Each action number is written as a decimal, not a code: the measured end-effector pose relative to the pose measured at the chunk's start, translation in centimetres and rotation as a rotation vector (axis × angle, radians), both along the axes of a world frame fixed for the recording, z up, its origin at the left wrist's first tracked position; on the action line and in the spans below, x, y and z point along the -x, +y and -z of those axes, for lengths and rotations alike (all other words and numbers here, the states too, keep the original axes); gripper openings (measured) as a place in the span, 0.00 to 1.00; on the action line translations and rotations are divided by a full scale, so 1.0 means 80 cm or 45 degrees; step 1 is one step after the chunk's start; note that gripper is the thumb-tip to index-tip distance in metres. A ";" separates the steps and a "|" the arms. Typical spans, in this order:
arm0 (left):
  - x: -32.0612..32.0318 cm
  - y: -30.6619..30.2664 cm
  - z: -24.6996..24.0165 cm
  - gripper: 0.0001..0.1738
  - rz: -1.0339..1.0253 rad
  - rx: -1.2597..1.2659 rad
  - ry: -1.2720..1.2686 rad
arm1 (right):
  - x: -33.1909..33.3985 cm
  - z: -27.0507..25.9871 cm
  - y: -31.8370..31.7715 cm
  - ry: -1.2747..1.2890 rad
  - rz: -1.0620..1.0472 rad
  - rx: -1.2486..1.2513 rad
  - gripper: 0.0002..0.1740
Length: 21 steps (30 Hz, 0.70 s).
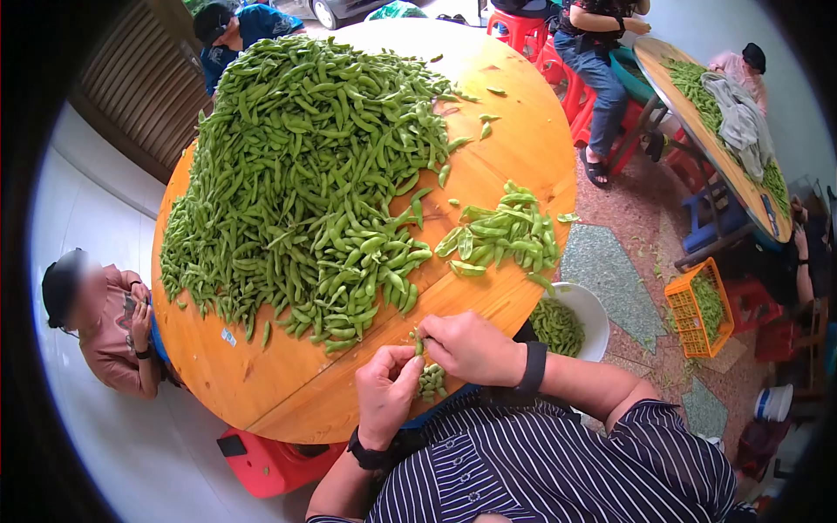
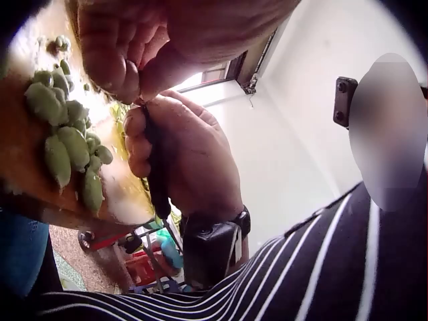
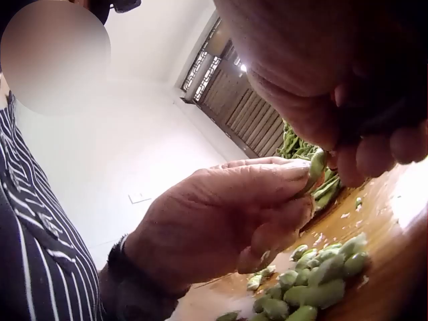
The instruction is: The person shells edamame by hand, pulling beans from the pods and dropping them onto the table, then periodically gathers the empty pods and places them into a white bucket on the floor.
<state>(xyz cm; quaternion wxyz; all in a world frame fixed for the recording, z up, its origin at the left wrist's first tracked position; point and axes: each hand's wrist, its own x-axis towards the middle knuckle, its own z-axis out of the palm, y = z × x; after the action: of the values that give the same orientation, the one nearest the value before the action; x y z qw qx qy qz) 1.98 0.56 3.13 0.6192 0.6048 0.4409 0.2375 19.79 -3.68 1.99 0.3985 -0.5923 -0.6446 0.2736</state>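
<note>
Between thumb and fingertips my left hand (image 1: 388,392) pinches a green edamame pod (image 3: 317,166). My right hand (image 1: 475,349) meets it from the other side, fingertips curled at the pod's end; a dark strip (image 2: 159,160) shows along its palm in the left wrist view. Right below both hands, a small heap of shelled green beans (image 1: 431,381) lies at the edge of the round wooden table (image 1: 323,397). A big mound of unshelled edamame pods (image 1: 296,166) covers much of the table beyond. Pale, split pods (image 1: 510,231) form a smaller pile to the right.
A white bucket (image 1: 593,318) with pods stands below the table's right edge. Further right are an orange crate (image 1: 700,309) and a second table (image 1: 689,131) with pods and a grey cloth. Another person (image 1: 113,322) sits at the left; red stools (image 1: 270,458) stand around.
</note>
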 end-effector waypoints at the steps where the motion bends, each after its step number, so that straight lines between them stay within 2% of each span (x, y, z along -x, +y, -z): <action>1: 0.000 -0.001 0.002 0.05 -0.017 -0.046 0.011 | 0.000 -0.002 -0.001 -0.025 -0.018 0.013 0.07; 3: 0.002 -0.001 0.007 0.05 -0.016 -0.100 0.010 | 0.002 -0.002 -0.002 -0.059 -0.017 0.018 0.07; 5: 0.004 0.000 0.011 0.05 0.096 -0.586 0.150 | 0.004 0.003 -0.002 0.010 -0.029 0.040 0.07; 7: 0.006 0.003 0.007 0.05 0.123 -0.613 0.145 | 0.003 0.006 0.000 0.025 -0.023 0.045 0.07; 10: 0.012 0.008 0.000 0.04 0.156 -0.383 0.129 | 0.001 0.000 0.002 0.243 -0.115 0.066 0.06; 11: 0.015 0.012 -0.004 0.04 0.173 -0.403 0.115 | -0.001 0.001 0.003 0.231 -0.096 0.046 0.06; 13: 0.017 0.018 -0.016 0.05 0.154 0.195 0.013 | -0.007 0.009 0.007 0.354 -0.265 0.041 0.05; 17: 0.032 0.032 -0.005 0.09 0.295 0.392 -0.079 | -0.006 0.019 0.014 0.434 -0.374 0.003 0.04; 18: 0.023 0.030 -0.023 0.07 0.289 0.461 -0.104 | -0.005 0.021 0.016 0.464 -0.372 -0.011 0.04; 19: 0.017 0.023 -0.038 0.11 0.276 0.538 -0.122 | -0.002 0.026 0.017 0.499 -0.378 -0.020 0.04; 21: 0.019 0.020 -0.020 0.07 0.272 0.379 -0.198 | 0.004 0.030 0.018 0.419 -0.278 -0.014 0.05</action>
<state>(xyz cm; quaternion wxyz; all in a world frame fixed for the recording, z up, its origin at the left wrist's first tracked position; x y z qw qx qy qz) 0.43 2.15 4.74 0.7556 0.5299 0.3552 0.1487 19.50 -2.27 -0.43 0.4699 -0.4638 -0.6326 0.4048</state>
